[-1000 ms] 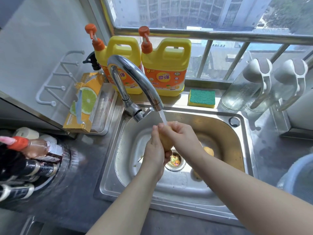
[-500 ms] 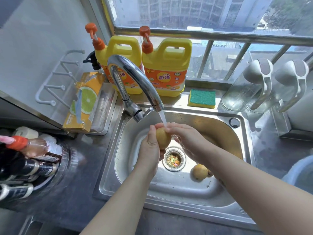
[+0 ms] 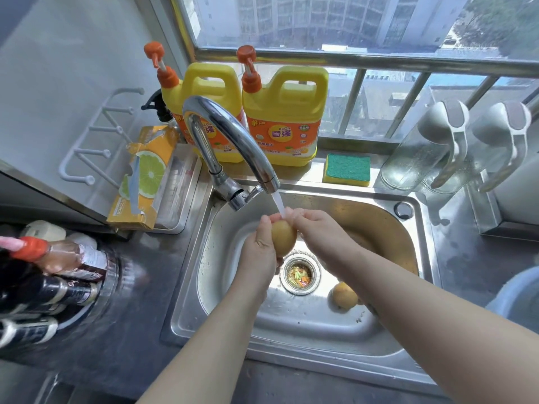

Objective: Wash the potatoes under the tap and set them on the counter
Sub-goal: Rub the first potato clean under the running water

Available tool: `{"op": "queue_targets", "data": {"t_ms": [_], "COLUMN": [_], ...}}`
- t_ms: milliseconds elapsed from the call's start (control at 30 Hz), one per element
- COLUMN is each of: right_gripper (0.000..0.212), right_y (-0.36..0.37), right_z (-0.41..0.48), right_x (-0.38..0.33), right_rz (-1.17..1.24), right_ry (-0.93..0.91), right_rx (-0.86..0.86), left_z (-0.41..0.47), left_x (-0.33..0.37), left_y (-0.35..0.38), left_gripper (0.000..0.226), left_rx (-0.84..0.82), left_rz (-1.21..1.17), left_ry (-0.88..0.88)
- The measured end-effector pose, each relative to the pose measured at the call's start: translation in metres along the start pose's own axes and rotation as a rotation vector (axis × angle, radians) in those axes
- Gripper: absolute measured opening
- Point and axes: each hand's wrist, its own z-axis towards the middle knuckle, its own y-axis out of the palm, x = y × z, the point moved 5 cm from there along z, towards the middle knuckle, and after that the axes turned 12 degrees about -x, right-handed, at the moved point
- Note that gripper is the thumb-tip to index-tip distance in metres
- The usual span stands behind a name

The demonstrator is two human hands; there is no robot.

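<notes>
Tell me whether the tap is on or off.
On: a stream of water runs from the tap spout onto the potato held in both hands.

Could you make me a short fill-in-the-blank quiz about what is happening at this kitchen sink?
1. Both hands hold a potato under running water from the ____.
2. A second potato lies in the sink, right of the ____.
3. The sponge behind the sink has a ____ top over a yellow base.
4. Two yellow bottles by the window have pumps coloured ____.

Missing words: tap; drain; green; orange
</notes>
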Motion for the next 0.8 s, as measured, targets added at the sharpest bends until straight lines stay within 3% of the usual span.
{"op": "queue_targets", "data": {"t_ms": [133, 233, 300, 400, 533, 800], "right_gripper": [0.029, 0.044, 0.038, 0.019, 0.036, 0.051], "right_y": [0.002, 0.006, 0.006, -0.001, -0.009, -0.003], "right_z": [-0.007, -0.011, -0.011, -0.009, -0.001, 0.003], "right_x": [0.002, 0.007, 0.003, -0.004, 0.003, 0.014], "right_rz": [0.104, -0.127, -0.231, -0.12, 0.067, 0.45], "right_ry": [0.022, -0.032, -0.066, -0.091, 0.062, 0.242], "right_rx": [-0.149, -0.185, -0.124, -0.009, 0.044, 0.14], "left_z": [0.004, 0.004, 0.003, 0.003, 0.001, -0.006], "left_x": [-0.009, -0.008, -0.005, 0.001, 0.002, 0.005], "left_y": [-0.006, -0.005, -0.004, -0.001, 0.003, 0.0], "left_gripper": [0.048, 0.045, 0.043, 0.049, 0.06, 0.05], "left_rx": [-0.001, -0.033, -0.051, -0.078, -0.108, -0.192], "left_rz": [-0.154, -0.22, -0.252, -0.233, -0.115, 0.228], "left_ry": [-0.168, -0.23, -0.233, -0.124, 0.008, 0.299]}}
